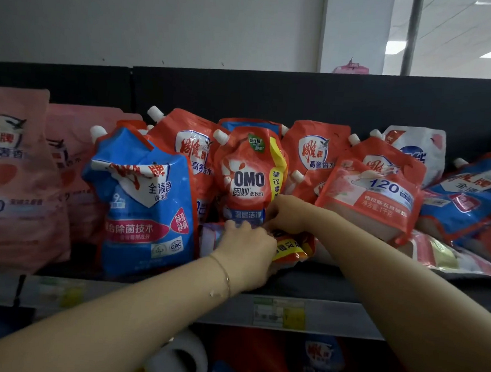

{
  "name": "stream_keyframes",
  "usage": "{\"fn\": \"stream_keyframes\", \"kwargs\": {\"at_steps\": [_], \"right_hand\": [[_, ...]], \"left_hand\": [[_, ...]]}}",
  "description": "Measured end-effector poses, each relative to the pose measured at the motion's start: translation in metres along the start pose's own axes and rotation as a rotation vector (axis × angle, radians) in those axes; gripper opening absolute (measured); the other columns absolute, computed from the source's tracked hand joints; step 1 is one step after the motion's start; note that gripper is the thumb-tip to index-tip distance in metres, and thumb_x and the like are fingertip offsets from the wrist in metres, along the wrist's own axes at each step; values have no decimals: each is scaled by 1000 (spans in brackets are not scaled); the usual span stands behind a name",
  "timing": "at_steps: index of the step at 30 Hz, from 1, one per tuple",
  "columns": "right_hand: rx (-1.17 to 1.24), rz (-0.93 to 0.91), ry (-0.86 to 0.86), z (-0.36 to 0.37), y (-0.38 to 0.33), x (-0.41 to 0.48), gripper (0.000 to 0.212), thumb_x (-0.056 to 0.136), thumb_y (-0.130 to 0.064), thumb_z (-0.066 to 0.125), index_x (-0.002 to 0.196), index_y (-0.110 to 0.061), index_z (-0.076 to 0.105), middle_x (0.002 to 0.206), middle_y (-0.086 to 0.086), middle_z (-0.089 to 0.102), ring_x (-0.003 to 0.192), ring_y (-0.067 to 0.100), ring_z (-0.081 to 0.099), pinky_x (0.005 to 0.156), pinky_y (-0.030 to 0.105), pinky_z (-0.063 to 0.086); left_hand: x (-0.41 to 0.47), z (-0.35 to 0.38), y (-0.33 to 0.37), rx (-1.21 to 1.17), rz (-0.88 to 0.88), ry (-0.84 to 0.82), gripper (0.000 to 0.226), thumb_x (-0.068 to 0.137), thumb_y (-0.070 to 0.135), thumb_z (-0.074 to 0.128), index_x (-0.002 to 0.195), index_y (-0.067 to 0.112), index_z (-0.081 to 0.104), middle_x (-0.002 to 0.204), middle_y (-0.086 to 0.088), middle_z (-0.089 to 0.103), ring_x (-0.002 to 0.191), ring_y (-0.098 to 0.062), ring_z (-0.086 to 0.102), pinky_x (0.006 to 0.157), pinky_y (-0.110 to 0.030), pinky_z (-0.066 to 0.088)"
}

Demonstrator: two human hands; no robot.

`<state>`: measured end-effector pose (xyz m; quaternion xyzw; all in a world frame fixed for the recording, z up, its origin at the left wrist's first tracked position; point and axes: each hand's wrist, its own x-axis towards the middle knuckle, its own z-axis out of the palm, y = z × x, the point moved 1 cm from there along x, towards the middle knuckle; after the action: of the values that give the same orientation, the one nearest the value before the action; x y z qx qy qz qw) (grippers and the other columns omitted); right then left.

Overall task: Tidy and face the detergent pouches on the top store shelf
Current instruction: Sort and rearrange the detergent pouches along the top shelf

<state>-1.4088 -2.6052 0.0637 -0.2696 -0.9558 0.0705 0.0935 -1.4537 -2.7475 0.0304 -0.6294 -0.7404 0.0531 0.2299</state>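
On the top shelf (333, 280), a red OMO pouch (249, 180) stood upright near the middle of a crowded row, its white spout at the upper left and its label facing outward. At its foot lay a crumpled flat pouch (292, 247), on its side, with a yellow band showing. The left hand (246, 249), with a thin bracelet (223, 273) on its wrist, showed its back to the camera, its fingers curled over the left part of the flat pouch and gripping it. The right hand (287, 214) sat just above, touching the left, with its fingers bent at the lower right corner of the OMO pouch, which it seemed to pinch; the fingertips were hidden. A blue pouch (148, 208) stood just left of the OMO pouch, its top folded over, and pale pink pouches (15, 177) stood farther left. To the right a red pouch (373, 199) leaned forward over other pouches lying flat, with a white pouch (416, 150) behind it. Blurred price tags (278, 311) ran along the shelf's front rail.
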Motion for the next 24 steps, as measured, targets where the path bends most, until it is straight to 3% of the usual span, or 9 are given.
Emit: {"fn": "stream_keyframes", "kwargs": {"at_steps": [3,7,10,14,17,19,22,24], "right_hand": [[81,-7,199,-2,0,-6,19,94,-26,58,95,-10,69,90,4,68,80,16,62,72,27,52],[343,-2,581,-29,0,-24,25,96,-22,53,94,-4,70,79,9,67,70,25,61,66,34,50],[341,-4,727,-41,0,-36,25,96,-26,51,98,-8,68,79,2,64,71,20,58,69,36,51],[324,23,847,-39,7,-47,29,97,-31,49,118,-13,58,115,1,55,107,18,50,83,30,39],[333,89,898,-32,19,-54,34,95,-31,50,123,-11,50,122,5,51,110,21,49,89,35,42],[375,110,898,-26,27,-57,30,94,-30,52,116,-10,48,117,5,51,104,21,50,85,34,43],[386,122,887,-20,29,-57,30,95,-33,53,113,-9,48,110,2,48,100,20,49,81,31,40],[368,142,857,-20,22,-57,43,94,-46,50,118,-10,48,111,2,50,101,18,49,83,33,42]], "left_hand": [[-3,6,-7,41,41,209,24,96,22,45,113,15,59,112,-7,63,105,-30,57,90,-40,38],[2,-6,-41,-302,-113,306,28,100,33,37,108,25,63,102,-4,67,96,-30,61,86,-35,40],[5,0,-49,-450,-173,453,27,100,33,40,111,30,65,96,-1,69,92,-29,60,86,-36,39],[13,6,-54,-616,-250,622,24,96,29,52,79,20,67,61,8,53,72,-27,58,69,-33,33],[17,3,-60,-792,-277,701,30,91,29,62,62,20,62,50,12,44,55,-16,48,58,-30,34],[17,-3,-65,-893,-337,743,39,89,28,65,53,17,54,46,8,43,49,-13,40,53,-30,32],[14,-17,-72,-1143,-576,834,38,89,28,65,61,2,61,50,0,48,51,-14,42,53,-28,36],[14,-25,-73,-1526,-715,904,25,91,26,63,72,10,66,66,2,62,62,-13,58,58,-27,47]]}}
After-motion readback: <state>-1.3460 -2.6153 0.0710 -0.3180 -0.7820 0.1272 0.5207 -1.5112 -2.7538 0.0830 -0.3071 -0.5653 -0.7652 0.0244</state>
